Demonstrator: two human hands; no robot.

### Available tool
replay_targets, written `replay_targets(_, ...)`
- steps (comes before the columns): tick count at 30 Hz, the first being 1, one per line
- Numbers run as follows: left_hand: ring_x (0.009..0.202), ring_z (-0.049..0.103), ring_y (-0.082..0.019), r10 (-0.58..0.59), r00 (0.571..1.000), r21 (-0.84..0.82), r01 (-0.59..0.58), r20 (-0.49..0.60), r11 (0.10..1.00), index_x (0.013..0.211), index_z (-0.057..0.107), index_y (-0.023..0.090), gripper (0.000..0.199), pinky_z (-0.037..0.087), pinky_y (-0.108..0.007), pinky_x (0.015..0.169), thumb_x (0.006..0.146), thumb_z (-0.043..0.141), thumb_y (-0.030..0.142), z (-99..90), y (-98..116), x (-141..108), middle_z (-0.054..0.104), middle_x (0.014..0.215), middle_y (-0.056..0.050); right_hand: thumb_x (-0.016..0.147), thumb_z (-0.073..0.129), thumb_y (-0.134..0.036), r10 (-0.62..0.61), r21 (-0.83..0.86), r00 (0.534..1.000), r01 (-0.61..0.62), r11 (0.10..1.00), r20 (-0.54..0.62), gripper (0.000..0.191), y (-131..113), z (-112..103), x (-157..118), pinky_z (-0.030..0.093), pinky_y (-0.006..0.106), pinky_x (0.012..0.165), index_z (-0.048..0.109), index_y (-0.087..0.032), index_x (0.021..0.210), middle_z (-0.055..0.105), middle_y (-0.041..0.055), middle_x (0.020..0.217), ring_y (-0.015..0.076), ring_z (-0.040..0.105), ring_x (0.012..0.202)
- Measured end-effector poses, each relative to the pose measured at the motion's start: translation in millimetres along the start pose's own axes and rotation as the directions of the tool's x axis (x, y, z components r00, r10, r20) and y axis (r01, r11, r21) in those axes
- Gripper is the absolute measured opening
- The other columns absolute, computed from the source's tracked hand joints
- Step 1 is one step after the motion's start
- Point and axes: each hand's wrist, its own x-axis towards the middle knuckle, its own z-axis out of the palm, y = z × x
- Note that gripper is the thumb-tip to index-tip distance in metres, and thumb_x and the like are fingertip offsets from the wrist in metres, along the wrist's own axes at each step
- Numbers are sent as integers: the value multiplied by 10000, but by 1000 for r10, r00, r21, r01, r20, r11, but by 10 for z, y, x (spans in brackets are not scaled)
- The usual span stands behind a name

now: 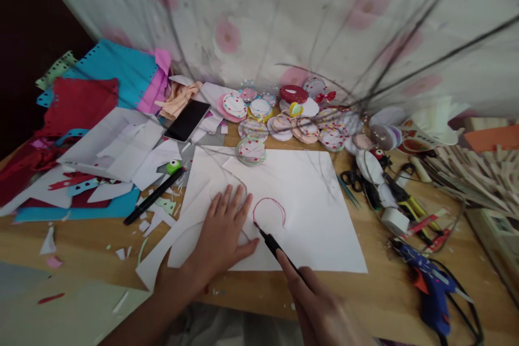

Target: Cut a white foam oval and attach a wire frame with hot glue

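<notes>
A large white sheet of paper (320, 211) lies on the wooden table, with a red circle outline (254, 210) on it. My left hand (225, 227) presses flat on the paper left of the circle, fingers spread. Curved cut or drawn edges show in the paper around that hand. In my right hand (312, 297) is a slim black pen-shaped tool (271, 242). Its thin dark tip touches the circle's lower left edge; whether it is a pen or a blade I cannot tell. A stack of small decorated paper discs (251, 151) rests on the sheet's far edge.
Coloured felt sheets (109, 73), a white box (109, 140), a phone (187, 120) and a black pen (154, 196) lie left. Decorated discs (306, 128) line the back. Pliers (409, 208), scissors (352, 178), wooden sticks (478, 178) and a blue glue gun (432, 286) lie right.
</notes>
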Motion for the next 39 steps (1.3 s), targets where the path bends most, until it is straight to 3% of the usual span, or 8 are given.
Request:
replay_targets(11, 1392, 114, -380, -1, 1000, 18, 1, 16, 1000, 1442, 243, 134, 814, 155, -536, 1091, 782, 506, 532, -22, 21, 11, 163, 1526, -155, 784, 320, -28, -58, -93, 995, 65, 993, 75, 790, 94, 61, -85, 524, 162, 430, 20, -259, 1477, 657, 62, 874, 150, 654, 540)
replay_targets(17, 1394, 111, -373, -1, 1000, 27, 0, 18, 1000, 1444, 236, 141, 823, 161, -531, 1090, 775, 510, 534, -24, 23, 5, 160, 1528, -150, 728, 299, 16, -68, -103, 994, 77, 992, 86, 860, 111, 70, -113, 538, 186, 444, -26, -260, 1475, 647, 97, 1056, 158, 675, 580)
replay_targets(23, 1397, 102, -367, -10, 1000, 38, 9, 23, 999, 1449, 224, 146, 827, 151, -525, 1096, 773, 509, 528, -17, 20, 6, 151, 1530, -146, 690, 283, 48, 5, -113, 995, 6, 994, 99, 898, 105, 63, -174, 568, 220, 520, 9, -298, 1472, 641, 94, 1067, 163, 678, 591)
replay_targets(28, 1395, 102, -374, -6, 1000, 40, 6, 22, 999, 1446, 232, 139, 823, 155, -534, 1092, 773, 512, 521, -18, 35, 10, 142, 1531, -153, 749, 297, 9, -42, -56, 995, 47, 997, 92, 823, 174, 82, -157, 555, 205, 488, 49, -283, 1477, 654, 93, 1064, 170, 687, 599)
replay_targets(30, 1395, 101, -376, -6, 1000, 42, 5, 13, 999, 1444, 238, 136, 823, 153, -539, 1092, 770, 521, 513, -18, 38, 8, 143, 1530, -154, 803, 327, -39, -40, 11, 997, 40, 999, 71, 744, 215, 71, -165, 557, 193, 523, 126, -288, 1474, 664, 80, 1047, 165, 691, 623)
replay_targets(34, 1395, 107, -374, 7, 1000, 34, -6, -9, 999, 1443, 233, 131, 830, 156, -544, 1095, 764, 540, 495, -22, 24, -2, 159, 1528, -149, 914, 348, -178, 15, 158, 999, -9, 987, -36, 541, 342, -30, -331, 550, 187, 708, 275, -304, 1436, 657, 62, 1072, 165, 690, 847)
replay_targets(39, 1384, 176, -357, 29, 997, -18, -30, -72, 999, 1426, 273, 142, 788, 209, -541, 1087, 762, 567, 450, -12, -10, -10, 251, 1504, -138, 932, 389, -277, 203, 18, 950, -205, 979, -238, 500, 687, -162, -541, 532, 237, 748, 304, -278, 1425, 592, 103, 1089, 187, 646, 916)
